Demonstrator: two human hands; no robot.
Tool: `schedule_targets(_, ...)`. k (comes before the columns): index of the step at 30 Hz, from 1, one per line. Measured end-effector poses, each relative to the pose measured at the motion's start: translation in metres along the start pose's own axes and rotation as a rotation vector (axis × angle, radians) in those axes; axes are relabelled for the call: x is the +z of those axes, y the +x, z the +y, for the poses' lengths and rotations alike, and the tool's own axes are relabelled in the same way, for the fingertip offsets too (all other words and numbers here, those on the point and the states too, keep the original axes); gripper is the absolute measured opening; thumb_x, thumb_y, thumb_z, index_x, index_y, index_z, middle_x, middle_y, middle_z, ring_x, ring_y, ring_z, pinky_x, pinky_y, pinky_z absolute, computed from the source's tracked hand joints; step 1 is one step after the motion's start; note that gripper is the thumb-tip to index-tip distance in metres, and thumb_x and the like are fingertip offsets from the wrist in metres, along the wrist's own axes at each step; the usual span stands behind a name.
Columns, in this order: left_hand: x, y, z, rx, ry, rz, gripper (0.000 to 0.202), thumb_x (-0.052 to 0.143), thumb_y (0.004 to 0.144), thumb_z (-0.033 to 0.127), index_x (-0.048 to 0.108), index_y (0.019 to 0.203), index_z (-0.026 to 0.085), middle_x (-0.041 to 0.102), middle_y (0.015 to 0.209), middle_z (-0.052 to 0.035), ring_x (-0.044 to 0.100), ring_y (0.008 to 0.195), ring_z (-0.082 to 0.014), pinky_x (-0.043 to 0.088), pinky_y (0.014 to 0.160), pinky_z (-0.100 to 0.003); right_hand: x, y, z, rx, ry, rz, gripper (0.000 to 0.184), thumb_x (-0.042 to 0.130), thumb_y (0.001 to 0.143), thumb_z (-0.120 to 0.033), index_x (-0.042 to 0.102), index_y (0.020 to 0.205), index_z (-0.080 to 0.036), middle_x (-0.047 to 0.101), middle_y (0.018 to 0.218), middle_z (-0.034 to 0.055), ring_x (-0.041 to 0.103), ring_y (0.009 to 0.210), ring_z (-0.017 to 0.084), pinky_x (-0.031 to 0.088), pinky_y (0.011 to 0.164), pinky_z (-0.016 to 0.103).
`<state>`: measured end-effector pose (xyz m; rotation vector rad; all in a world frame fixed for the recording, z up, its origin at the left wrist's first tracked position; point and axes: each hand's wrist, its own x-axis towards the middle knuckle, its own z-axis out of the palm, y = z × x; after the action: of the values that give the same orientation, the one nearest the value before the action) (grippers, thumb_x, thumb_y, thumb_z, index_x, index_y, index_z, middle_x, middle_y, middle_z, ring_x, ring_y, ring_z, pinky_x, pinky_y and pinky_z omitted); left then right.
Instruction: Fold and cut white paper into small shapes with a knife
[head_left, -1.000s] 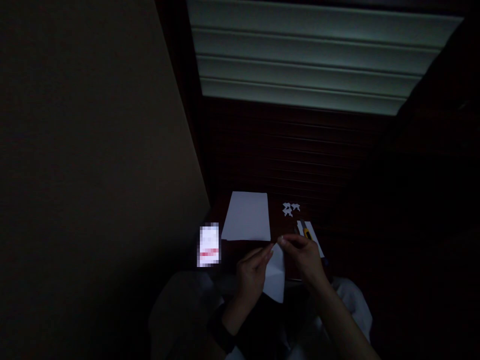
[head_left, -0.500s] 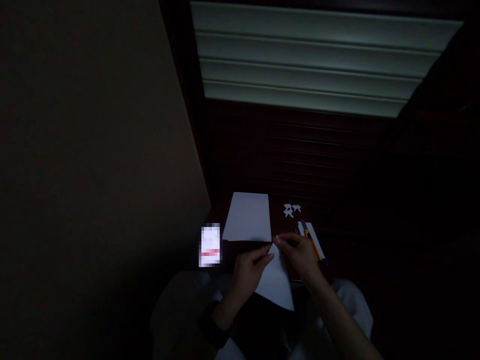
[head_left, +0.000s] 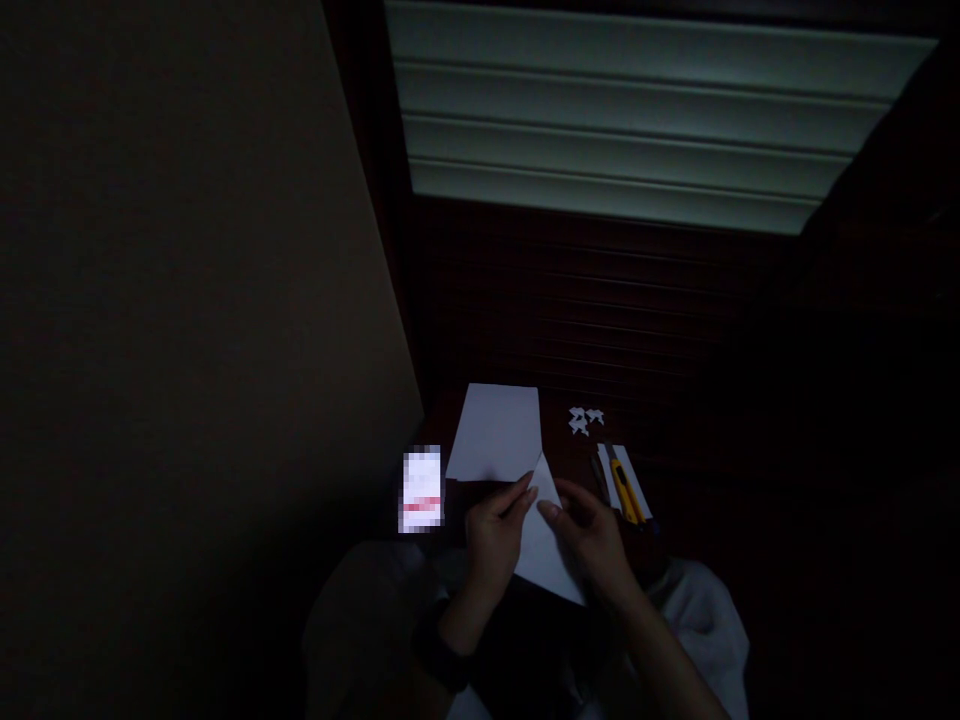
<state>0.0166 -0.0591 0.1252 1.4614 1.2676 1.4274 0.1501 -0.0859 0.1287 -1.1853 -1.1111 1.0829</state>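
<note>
A white sheet of paper (head_left: 546,560), narrowing to a point at its far end, hangs between my two hands over the near edge of a dark table. My left hand (head_left: 496,532) pinches its left edge close to the tip between thumb and fingers. On the opposite edge, my right hand (head_left: 592,535) grips it with the thumb on top and the fingers partly hidden behind. Beyond the hands lies a flat stack of white paper (head_left: 496,435). A dark band circles my left wrist.
A glowing phone screen (head_left: 421,490), blurred out, lies at the left. Several small folded white paper pieces (head_left: 581,420) sit at the back right. A yellow box cutter (head_left: 627,492) rests on white paper at the right. Behind stands a slatted panel (head_left: 600,130), with a wall on the left.
The paper's pointed tip now rises above my hands. My right hand has slid nearer along the right edge, and my left hand has moved up slightly; the box cutter is less covered.
</note>
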Motion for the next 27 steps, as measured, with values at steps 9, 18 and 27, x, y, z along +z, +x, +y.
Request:
schedule_targets(9,0.001,0.001,-0.003,0.052,0.001,-0.026,0.026,0.056,0.086,0.028,0.068,0.108,0.022,0.07,0.107,-0.0036,0.065,0.098,-0.0185,0.051,0.087,-0.028,0.007,-0.005,0.011,-0.12,-0.072,0.039,0.042,0.06,0.083,-0.033,0.056,0.124,-0.024,0.058,0.127,0.0049,0.051,0.119,0.025,0.036,0.104,0.045)
schedule_targets(18,0.002,-0.001,-0.005,0.083,0.06,-0.05,0.029,0.053,0.088,0.026,0.064,0.115,0.024,0.068,0.11,-0.0036,0.064,0.098,-0.0177,0.051,0.085,-0.027,0.005,-0.002,0.011,-0.131,-0.099,0.044,0.042,0.058,0.084,-0.034,0.056,0.125,-0.023,0.058,0.127,0.0046,0.052,0.119,0.026,0.037,0.103,0.045)
schedule_targets(27,0.002,-0.007,0.002,0.149,0.073,-0.076,0.031,0.048,0.091,0.022,0.061,0.118,0.024,0.066,0.112,-0.0043,0.062,0.101,-0.0163,0.048,0.088,-0.025,0.006,-0.003,0.015,-0.18,-0.174,0.073,0.046,0.057,0.085,-0.032,0.05,0.13,-0.023,0.051,0.134,0.0051,0.045,0.125,0.024,0.032,0.107,0.043)
